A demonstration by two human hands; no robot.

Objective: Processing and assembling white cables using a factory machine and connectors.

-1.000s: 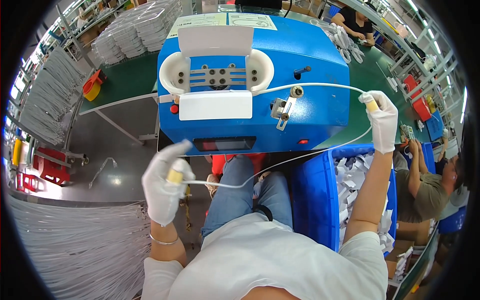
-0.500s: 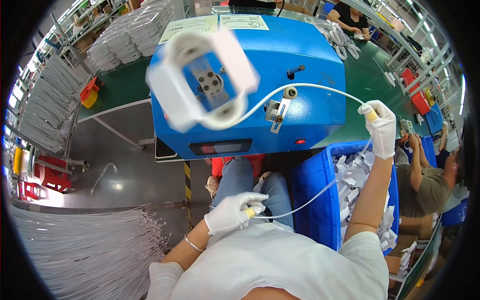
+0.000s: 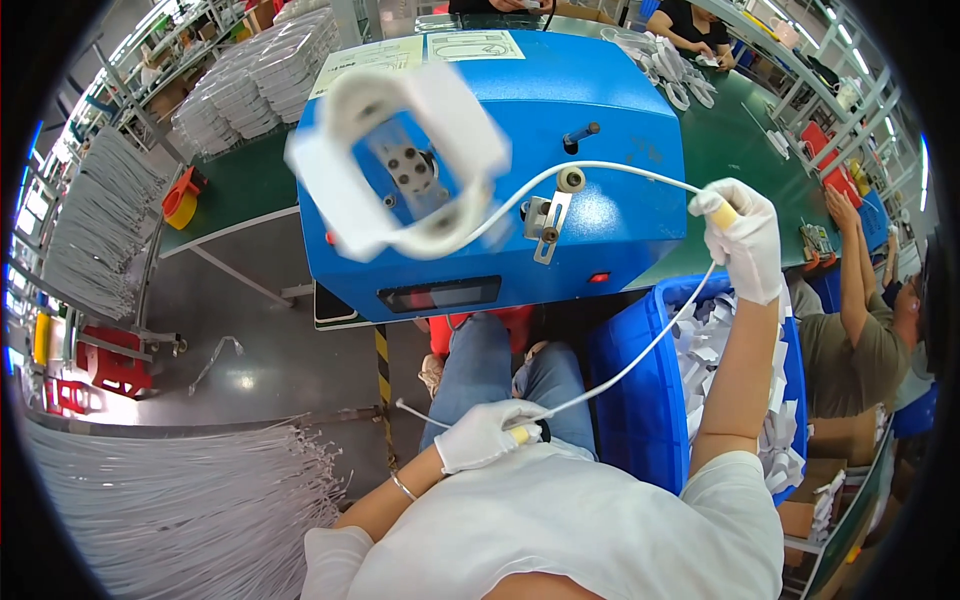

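Note:
A white cable (image 3: pixel 630 169) runs from a blurred white winding head (image 3: pixel 468 125) on the blue machine (image 3: pixel 630 110) to my right hand (image 3: pixel 745 238). That hand is gloved in white, raised over the bin's far edge and closed around the cable, with a yellow cover on a fingertip. From there the cable slopes down to my left hand (image 3: pixel 487 437), also gloved, which is closed on it near my lap. A short tail of cable with a small tip sticks out to the left of my left hand.
A blue bin (image 3: pixel 630 400) of white pieces stands at my right. Many white cables (image 3: pixel 180 490) hang over a rack at lower left. Clear plastic trays (image 3: pixel 290 65) and a yellow-and-red tape dispenser (image 3: pixel 181 200) sit on the green table. Other people work behind and to the right.
My right hand has shifted slightly left, and my left hand a little right and down. The cable between them is straighter, and its tail now shows left of my left hand.

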